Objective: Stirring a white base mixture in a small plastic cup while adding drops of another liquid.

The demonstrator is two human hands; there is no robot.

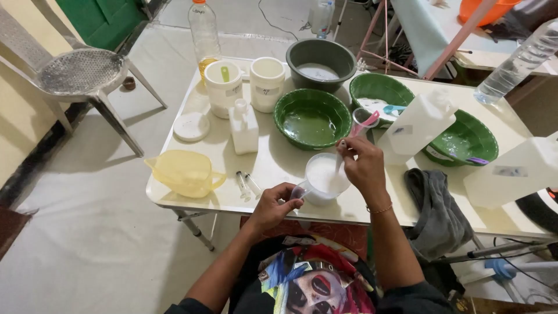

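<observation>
Head view, left to right. Open pale floor left of the white folding table (273, 168), with a perforated plastic chair (78, 72) standing well apart from it. At the table's left front edge a yellow translucent jug (185, 172) lies tilted, its spout reaching past the corner. Behind it, a flat white lid (191, 126), two white tubs (224, 87), one holding a green utensil, and a tall clear bottle (204, 35) with yellowish liquid at the bottom. A small white square bottle (244, 127) stands just beside them. Two clear syringes (247, 185) lie near the front edge.

Left hand (276, 204) is curled closed, pinching a small clear measuring cup (299, 191) at the rim of a translucent beaker (324, 177) with white contents. Right hand (363, 166) is over the beaker, fingers pinched on a thin clear stick (339, 160) dipping in.

Behind: green basin (312, 118) with greenish liquid, grey basin (321, 63) with whitish contents, second green basin (381, 96) holding a scoop. Right: white jerrycan (415, 125), a third green basin (465, 139), grey cloth (436, 209) draped over the front edge.
</observation>
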